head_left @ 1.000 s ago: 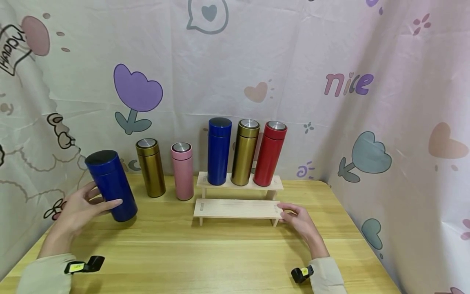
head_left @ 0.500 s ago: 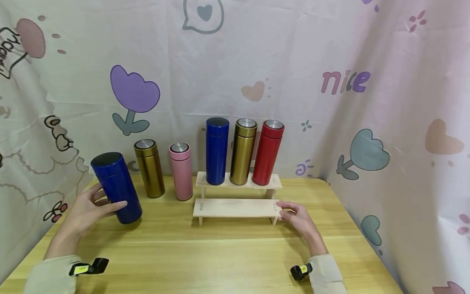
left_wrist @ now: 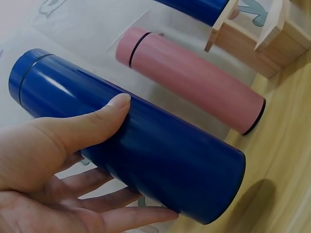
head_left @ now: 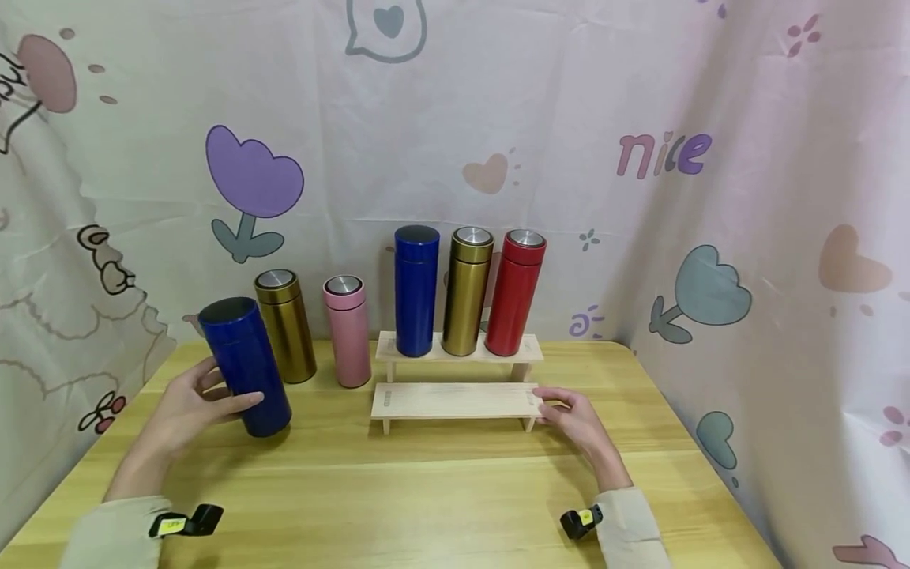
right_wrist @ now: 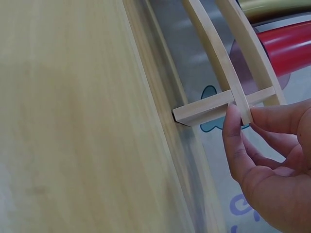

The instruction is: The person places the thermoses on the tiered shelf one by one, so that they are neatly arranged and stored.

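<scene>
My left hand (head_left: 186,407) grips a blue thermos bottle (head_left: 247,367) by its side, thumb across the front and fingers behind. The bottle leans a little, and its shadow (left_wrist: 252,204) falls on the table below its base in the left wrist view. In the head view it overlaps a gold thermos bottle (head_left: 287,332) standing behind it. A pink thermos bottle (head_left: 348,336) stands to the right of that one. My right hand (head_left: 577,427) pinches the right end of the lower wooden shelf (head_left: 455,401) between thumb and fingers. Nothing stands on that lower shelf.
On the upper wooden shelf (head_left: 532,349) stand a second blue bottle (head_left: 415,296), a second gold bottle (head_left: 466,300) and a red bottle (head_left: 515,300). The wooden table (head_left: 398,506) reaches back to a patterned curtain (head_left: 569,95), which also hangs along both sides.
My left hand has carried the blue bottle rightward, so it now overlaps the gold one in the head view. The right hand keeps its hold on the shelf end. The head view has shifted slightly.
</scene>
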### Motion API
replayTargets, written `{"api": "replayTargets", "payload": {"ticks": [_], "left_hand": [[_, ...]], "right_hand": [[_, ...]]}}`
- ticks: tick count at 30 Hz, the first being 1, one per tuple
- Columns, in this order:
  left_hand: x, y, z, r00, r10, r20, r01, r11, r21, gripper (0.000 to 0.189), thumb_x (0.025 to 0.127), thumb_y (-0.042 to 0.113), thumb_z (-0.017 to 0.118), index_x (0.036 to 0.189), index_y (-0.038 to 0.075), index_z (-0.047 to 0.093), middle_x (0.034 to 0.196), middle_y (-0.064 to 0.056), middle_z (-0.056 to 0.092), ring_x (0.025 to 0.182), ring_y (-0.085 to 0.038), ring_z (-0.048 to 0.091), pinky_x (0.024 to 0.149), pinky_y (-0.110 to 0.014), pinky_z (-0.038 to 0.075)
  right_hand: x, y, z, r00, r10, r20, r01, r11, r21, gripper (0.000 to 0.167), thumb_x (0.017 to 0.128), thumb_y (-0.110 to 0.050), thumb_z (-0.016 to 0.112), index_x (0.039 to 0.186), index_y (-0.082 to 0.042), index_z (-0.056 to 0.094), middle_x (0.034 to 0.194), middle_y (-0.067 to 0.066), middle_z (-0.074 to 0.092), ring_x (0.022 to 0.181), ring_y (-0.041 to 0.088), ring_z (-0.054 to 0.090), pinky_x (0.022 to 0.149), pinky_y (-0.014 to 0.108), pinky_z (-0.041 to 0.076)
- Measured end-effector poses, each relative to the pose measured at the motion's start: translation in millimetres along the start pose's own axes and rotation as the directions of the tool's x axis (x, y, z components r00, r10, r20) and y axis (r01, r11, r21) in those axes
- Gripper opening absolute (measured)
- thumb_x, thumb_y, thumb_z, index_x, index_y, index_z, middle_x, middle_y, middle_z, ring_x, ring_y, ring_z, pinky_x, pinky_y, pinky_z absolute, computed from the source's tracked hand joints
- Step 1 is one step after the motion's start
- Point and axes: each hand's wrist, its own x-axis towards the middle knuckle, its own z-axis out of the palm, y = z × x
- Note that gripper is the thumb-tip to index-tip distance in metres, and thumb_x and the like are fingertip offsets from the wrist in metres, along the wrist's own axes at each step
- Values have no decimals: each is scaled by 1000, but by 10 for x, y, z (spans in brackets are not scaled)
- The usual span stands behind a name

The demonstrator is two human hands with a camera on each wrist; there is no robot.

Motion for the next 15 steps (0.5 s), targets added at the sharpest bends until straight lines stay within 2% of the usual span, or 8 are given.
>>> {"api": "replayTargets", "payload": {"ticks": [2, 3, 4, 9, 15], "left_hand": [[-10, 11, 23, 1000, -13, 5, 13, 1000, 15, 104, 95, 31, 77, 165, 1, 7, 157, -41, 32, 134, -52, 53, 84, -32, 65], [-12, 19, 31, 1000, -21, 8, 21, 1000, 24, 104, 95, 33, 77, 165, 2, 6, 158, -41, 31, 137, -59, 45, 86, -35, 65], [-12, 32, 38, 1000, -29, 9, 29, 999, 31, 105, 94, 35, 77, 165, 3, 6, 159, -41, 30, 139, -61, 41, 87, -38, 65], [30, 153, 100, 1000, -26, 12, 25, 998, 49, 109, 93, 43, 77, 166, 7, 5, 161, -38, 30, 140, -61, 40, 98, -55, 59], [48, 318, 221, 999, 36, 23, -37, 999, 27, 103, 93, 40, 77, 166, 7, 12, 160, -37, 34, 139, -60, 43, 102, -64, 54]], "right_hand": [[-4, -6, 15, 1000, 1, 5, -1, 1000, 4, 39, 98, 8, 59, 136, 15, 57, 149, 33, 50, 89, 7, 69, 80, 18, 62], [-7, -10, 22, 1000, 2, 7, -2, 1000, 5, 38, 98, 8, 59, 136, 15, 57, 148, 33, 51, 89, 7, 69, 80, 18, 61], [-9, -14, 27, 1000, 0, 12, 0, 1000, 4, 38, 98, 7, 59, 136, 15, 56, 148, 34, 51, 89, 7, 69, 79, 18, 61], [-11, -34, 32, 1000, -11, 14, 11, 1000, 8, 39, 99, 5, 60, 136, 15, 56, 146, 34, 52, 89, 6, 69, 80, 18, 61], [-11, -16, 19, 1000, -12, 5, 12, 1000, -5, 39, 99, 6, 60, 137, 15, 56, 145, 34, 52, 89, 6, 69, 80, 17, 61]]}}
